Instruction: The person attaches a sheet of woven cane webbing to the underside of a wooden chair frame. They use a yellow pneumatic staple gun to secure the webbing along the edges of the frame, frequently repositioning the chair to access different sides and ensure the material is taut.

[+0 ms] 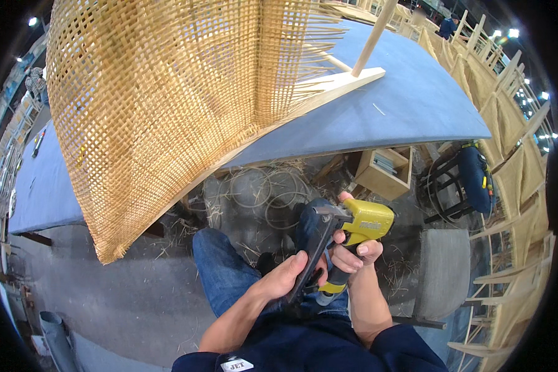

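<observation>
A yellow and black staple gun (371, 218) is held over my lap. My right hand (356, 256) wraps round its grip, just below the yellow body. My left hand (283, 276) closes on the long dark magazine, its thumb lying along the near side. Beyond the tool, a woven cane sheet (167, 105) covers a pale wooden frame (328, 93) that rests on the blue-covered table. Loose strand ends fray from the sheet's right side, and one corner juts over the table's near edge.
The blue table (421, 102) curves across in front of me. Below it stands a wooden box (385, 173) beside coiled cane (260, 192) and scattered strands. At right are a dark stool (456, 186), a grey padded seat (443, 273) and stacked woven frames (518, 155).
</observation>
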A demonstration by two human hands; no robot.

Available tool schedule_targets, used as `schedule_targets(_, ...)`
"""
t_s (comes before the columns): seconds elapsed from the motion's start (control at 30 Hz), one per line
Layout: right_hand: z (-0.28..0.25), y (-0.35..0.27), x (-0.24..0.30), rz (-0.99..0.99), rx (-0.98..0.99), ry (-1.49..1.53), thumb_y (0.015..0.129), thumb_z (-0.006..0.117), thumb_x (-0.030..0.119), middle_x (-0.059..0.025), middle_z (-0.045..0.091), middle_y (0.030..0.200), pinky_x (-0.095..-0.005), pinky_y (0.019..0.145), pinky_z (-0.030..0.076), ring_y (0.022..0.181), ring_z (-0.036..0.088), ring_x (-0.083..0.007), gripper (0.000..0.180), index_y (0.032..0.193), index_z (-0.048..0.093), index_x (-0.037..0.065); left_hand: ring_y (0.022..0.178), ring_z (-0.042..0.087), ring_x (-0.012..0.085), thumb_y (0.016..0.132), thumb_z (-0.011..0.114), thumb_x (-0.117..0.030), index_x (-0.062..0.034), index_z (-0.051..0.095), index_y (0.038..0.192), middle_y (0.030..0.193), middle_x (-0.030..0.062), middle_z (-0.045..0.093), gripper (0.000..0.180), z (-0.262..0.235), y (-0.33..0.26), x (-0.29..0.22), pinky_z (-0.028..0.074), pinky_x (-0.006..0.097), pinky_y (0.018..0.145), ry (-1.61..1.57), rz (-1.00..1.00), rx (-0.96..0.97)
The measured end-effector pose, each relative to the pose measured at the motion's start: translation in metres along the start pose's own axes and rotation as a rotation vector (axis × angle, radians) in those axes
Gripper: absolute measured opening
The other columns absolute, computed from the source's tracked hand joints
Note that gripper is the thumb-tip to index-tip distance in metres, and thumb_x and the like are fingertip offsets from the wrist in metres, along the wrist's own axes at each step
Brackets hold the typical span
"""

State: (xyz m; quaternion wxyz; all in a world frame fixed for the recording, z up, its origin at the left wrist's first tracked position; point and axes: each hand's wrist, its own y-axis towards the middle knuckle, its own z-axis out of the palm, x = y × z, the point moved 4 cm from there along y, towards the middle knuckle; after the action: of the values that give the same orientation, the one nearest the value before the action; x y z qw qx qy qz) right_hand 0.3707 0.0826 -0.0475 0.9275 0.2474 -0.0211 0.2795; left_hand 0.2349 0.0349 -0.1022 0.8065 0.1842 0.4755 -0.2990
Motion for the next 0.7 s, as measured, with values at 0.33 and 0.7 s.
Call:
schedule_targets(0.33,-0.036,-0.013,0.032,-0.166,-0.079,0.139,0.082,0.056,-0.003,-0.0241,0.058,0.127,-0.0263,0.052,0.047,0.056,0.053,-0.0112,0.091,0.159,0.014,0.023,0.144,0.035,0.0351,0.093,0.064,-0.038,-0.0003,0.018,0.155,0.153,0.0224,0.037,0.086,0.019,-0.045,0.006,0.03,0.05,0.118,-0.229,-0.012,-0.103)
schedule_targets(0.7,-0.127,-0.069,0.043,0.624,-0.963,-1.081,0.097,0.061,0.028,-0.016,0.068,0.114,-0.0377,0.078,0.058,0.089,0.069,-0.0211,0.047,0.133,0.053,-0.002,0.113,0.063,0.0436,0.082,0.06,-0.004,-0.0097,0.018,0.155,0.148,0.0283,0.042,0.084,-0.034,-0.067,0.053,0.056,0.052,0.093,-0.338,-0.127,-0.456)
